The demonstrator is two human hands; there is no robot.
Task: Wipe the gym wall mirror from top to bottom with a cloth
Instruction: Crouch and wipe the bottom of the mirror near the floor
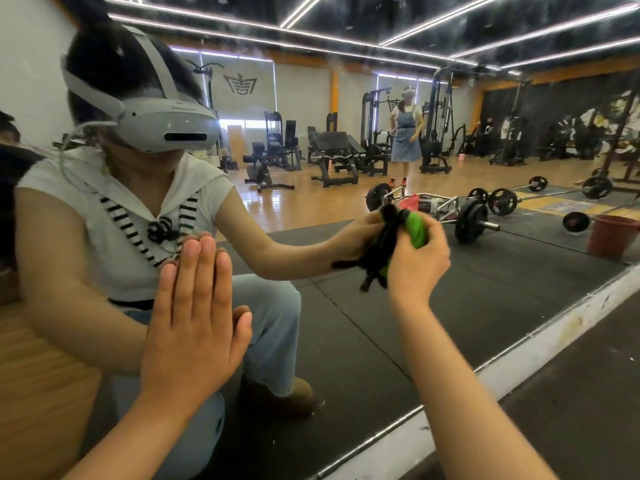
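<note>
Left hand (194,320) laid flat on the mirror (346,323), fingers straight and pressed together, palm against the glass. Right hand (417,258), further right and slightly higher, grips a bunched green-and-black cloth (415,230). The cloth lies between the curled fingers and the glass, touching the mirror in its lower part, with black folds hanging below the hand. White ledge (519,351) along the mirror's bottom edge.

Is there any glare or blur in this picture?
Head view: the light strips reflected in the mirror blow out white; speckled haze shows on the glass near them; the far gym machines look soft; the left hand and the right hand gripping the cloth are sharp.
</note>
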